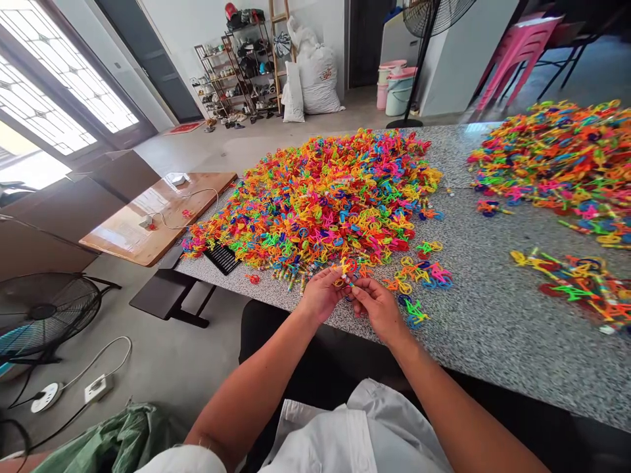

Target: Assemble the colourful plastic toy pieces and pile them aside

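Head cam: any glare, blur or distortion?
Head view: glazed panes blown out, glare on the wooden board; head view, right: the right-hand pile looks smeared, the central pile sharper; head view, edges: wide-angle stretch, grey door leaning; head view, centre: plastic pieces at left hand and right hand too small for detail.

Panes (pixel 73 59) are seen at ten o'clock. Shoes (pixel 251 69) are held by racks (pixel 231 64) at eleven, sacks (pixel 319 85) are set at twelve, and buckets (pixel 398 95) and a stand fan (pixel 428 43) are placed at one. Pink stools (pixel 522 39) are stacked at two. A board (pixel 133 243) is seen at nine, with a floor fan (pixel 43 311) farther out; sockets (pixel 98 388) are laid at eight.
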`<action>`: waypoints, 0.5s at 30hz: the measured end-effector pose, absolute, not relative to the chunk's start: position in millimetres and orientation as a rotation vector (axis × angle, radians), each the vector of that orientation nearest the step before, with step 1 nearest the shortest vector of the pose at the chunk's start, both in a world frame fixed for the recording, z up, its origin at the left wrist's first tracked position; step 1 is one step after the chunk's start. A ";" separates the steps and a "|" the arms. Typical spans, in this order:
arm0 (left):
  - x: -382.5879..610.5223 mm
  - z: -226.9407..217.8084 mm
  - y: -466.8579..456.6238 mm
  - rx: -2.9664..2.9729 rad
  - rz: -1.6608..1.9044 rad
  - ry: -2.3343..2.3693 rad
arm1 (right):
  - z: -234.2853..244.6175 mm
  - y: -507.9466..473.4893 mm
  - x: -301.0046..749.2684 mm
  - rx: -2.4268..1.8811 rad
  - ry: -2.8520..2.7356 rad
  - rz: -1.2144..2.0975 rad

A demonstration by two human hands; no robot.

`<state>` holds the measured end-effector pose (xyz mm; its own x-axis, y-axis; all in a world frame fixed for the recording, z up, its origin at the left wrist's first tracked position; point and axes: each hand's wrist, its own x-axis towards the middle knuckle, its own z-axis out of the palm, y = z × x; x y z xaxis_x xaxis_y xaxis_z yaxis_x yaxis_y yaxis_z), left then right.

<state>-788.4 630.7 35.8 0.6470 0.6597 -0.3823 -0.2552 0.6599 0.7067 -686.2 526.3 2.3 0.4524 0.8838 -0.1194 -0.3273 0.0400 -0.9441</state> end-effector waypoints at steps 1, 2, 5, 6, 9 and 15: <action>-787.7 37.1 630.4 0.644 0.560 0.677 | 1.9 525.7 -686.2 -1.192 -0.613 0.987; -786.9 38.8 629.9 0.625 0.552 0.676 | 1.9 524.9 -685.9 -1.206 -0.629 0.955; -783.7 43.7 627.7 0.564 0.537 0.680 | 4.6 521.9 -684.0 -1.242 -0.656 0.896; -782.6 44.6 626.6 0.550 0.543 0.683 | 6.3 521.0 -683.3 -1.249 -0.654 0.887; -779.5 43.0 622.5 0.535 0.571 0.700 | 11.4 519.0 -682.3 -1.273 -0.626 0.873; -775.9 35.1 614.0 0.565 0.640 0.690 | 11.9 517.3 -690.4 -1.322 -0.585 0.804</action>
<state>-775.9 614.0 35.1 0.5998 0.6950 -0.3965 -0.3425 0.6708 0.6578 -690.4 517.3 11.9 0.6083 0.7908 -0.0683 -0.1784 0.0523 -0.9826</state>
